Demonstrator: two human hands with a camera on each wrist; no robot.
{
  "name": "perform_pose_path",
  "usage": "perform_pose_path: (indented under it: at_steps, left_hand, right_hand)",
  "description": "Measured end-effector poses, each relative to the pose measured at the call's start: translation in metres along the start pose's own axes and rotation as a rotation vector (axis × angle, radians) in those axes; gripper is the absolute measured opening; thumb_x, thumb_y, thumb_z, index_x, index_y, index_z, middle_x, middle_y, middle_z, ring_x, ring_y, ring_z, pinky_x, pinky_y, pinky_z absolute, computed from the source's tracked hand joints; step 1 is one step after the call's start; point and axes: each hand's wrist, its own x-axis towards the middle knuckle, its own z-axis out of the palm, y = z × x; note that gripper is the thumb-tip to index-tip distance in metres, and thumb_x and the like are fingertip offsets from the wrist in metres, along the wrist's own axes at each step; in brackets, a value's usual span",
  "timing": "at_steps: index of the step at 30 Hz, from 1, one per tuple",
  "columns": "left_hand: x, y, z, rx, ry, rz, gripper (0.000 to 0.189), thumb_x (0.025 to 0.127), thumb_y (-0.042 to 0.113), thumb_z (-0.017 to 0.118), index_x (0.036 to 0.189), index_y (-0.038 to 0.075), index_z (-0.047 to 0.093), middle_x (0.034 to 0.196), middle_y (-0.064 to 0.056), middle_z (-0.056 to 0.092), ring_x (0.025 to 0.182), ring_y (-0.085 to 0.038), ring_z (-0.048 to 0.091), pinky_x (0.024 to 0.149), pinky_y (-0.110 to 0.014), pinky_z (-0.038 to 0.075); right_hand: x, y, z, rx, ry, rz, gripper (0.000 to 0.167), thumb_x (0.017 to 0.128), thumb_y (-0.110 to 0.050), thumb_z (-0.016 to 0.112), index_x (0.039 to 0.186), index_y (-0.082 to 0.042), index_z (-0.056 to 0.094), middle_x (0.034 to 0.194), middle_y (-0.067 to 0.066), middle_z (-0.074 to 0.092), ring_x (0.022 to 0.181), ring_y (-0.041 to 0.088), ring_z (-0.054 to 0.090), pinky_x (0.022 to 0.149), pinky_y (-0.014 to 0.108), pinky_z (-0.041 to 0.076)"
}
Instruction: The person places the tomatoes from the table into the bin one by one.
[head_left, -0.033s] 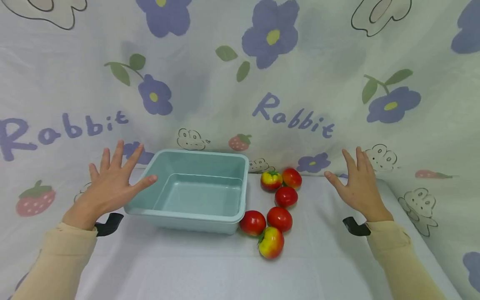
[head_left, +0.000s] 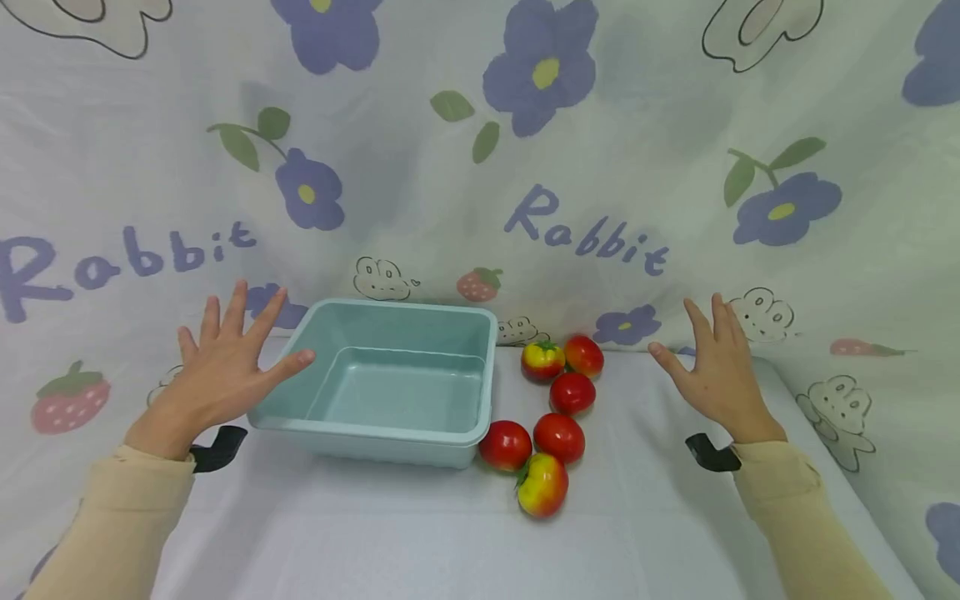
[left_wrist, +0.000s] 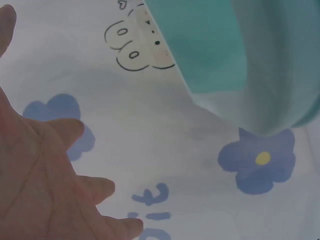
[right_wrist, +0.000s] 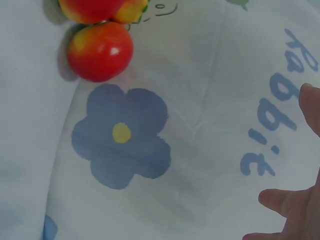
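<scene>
Hanging behind everything, the printed cloth point(head_left: 420, 200) probably serves as a screen for the white table point(head_left: 405, 542) in front of it. On that table the pale blue basin point(head_left: 375, 450) stands level, mouth up, left of the middle; its place looks chosen so that the inside can be seen and reached from above. The 6 tomatoes point(head_left: 559, 438), some red and others mottled with yellow, lie to its right in 2 loose groups, 3 farther back and 3 nearer the person, likely laid between basin and right hand point(head_left: 720, 379) for easy reach. The leftmost tomato point(head_left: 506, 446) sits at the basin's front right corner; whether they touch, I cannot tell. Neither hand grasps anything. The left hand point(head_left: 217, 362) has its fingers fanned wide, thumb pointing across the basin's left rim, while the right, well apart from the fruit, has its fingers straight and its thumb spread away. Both appear raised off the table, a matched pose that suggests waiting. Smallest are 2 black pieces point(head_left: 218, 450), 1 at each wrist.
</scene>
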Motion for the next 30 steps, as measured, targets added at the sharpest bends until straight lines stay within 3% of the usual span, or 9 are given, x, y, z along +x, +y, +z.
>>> perform_pose_path:
  at_steps: [14,30]
  left_hand:
    - [-0.003,-0.005,0.005,0.006,0.011,0.006,0.094,0.097,0.061,0.050,0.163,0.017,-0.001,0.161,-0.021,-0.027,0.141,-0.058,-0.025,0.095,-0.084,-0.020]
    - [-0.014,-0.011,0.008,-0.034,0.038,0.004,0.092,0.098,0.055,0.051,0.162,0.017,-0.002,0.162,-0.021,-0.025,0.141,-0.060,-0.022,0.098,-0.083,-0.018]
  right_hand:
    - [-0.002,-0.002,0.004,0.018,0.006,-0.007,0.088,0.097,-0.054,0.056,0.157,0.003,0.025,0.163,0.032,0.000,0.149,0.053,-0.001,0.114,0.074,0.001]
    - [-0.006,-0.009,0.017,0.043,0.018,-0.014,0.084,0.096,-0.049,0.060,0.156,0.001,0.029,0.163,0.032,0.008,0.150,0.051,0.004,0.112,0.077,0.008]
